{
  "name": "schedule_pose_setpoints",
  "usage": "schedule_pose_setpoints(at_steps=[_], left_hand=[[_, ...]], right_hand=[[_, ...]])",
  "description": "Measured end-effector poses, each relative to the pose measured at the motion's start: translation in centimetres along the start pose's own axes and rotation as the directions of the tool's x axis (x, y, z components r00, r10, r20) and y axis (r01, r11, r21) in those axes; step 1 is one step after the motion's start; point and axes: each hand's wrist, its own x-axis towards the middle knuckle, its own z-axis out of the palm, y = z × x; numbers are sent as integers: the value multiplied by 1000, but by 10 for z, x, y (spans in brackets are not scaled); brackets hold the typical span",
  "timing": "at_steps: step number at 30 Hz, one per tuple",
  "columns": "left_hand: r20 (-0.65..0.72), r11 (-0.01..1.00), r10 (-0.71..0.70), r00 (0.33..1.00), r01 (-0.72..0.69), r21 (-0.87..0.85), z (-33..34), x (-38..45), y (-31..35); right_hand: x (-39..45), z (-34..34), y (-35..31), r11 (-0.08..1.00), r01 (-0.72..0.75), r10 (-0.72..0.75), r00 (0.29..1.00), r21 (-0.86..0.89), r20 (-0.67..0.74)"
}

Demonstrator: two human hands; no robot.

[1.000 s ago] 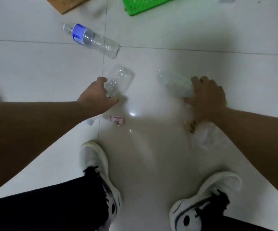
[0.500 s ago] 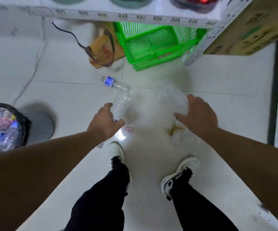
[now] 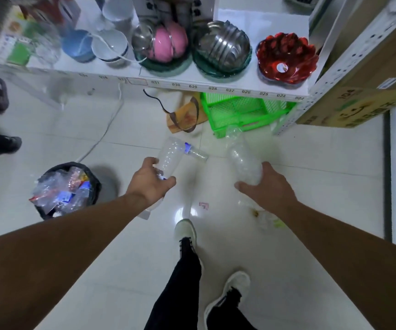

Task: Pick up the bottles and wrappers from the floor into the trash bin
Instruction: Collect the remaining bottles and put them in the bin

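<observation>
Clear plastic bottle: held at its lower end by the left hand, fingers and thumb wrapped around it, body pointing up and away from the person. Crumpled clear bottle: held the same way by the right hand, fingers curled around its base.

Change of state: one second ago both hands were low at the floor, closing on these bottles where they lay. The view has since risen to standing height, the shelf of bowls is now in view, and both bottles are clear of the floor. The pick-up step is therefore judged complete for these two items.

Trash bin: stands on the floor to the person's left, lined with a black bag and already heaped with plastic waste. Both bottles are well apart from it; transfer is not yet done.

Remaining on the floor: a blue-labelled bottle just beyond the left hand, a small pink wrapper between the hands, and crumpled clear wrapping below the right wrist. A further collection pass will likely be required
</observation>
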Motion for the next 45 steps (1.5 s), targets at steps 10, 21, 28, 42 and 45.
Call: schedule_pose_setpoints(at_steps=[10, 21, 28, 42, 45], left_hand=[[-71, 994, -56, 996, 48, -100, 12, -80, -94], [-115, 983, -132, 985, 115, -145, -35, -102, -203], [-130, 963, -196, 972, 166, -214, -128, -104, -284], [-129, 898, -345, 930, 287, -334, -276, -79, -384], [-143, 900, -356, 924, 297, -319, -281, -72, -389]], right_hand=[[-55, 51, 2, 979, -54, 20, 985, 195, 171], [-98, 136, -37, 976, -64, 11, 968, 208, 249], [-129, 226, -118, 971, -66, -10, 950, 231, 312], [-171, 330, -275, 943, -128, -10, 913, 308, 408], [-173, 341, -292, 947, -124, -13, 907, 296, 421]])
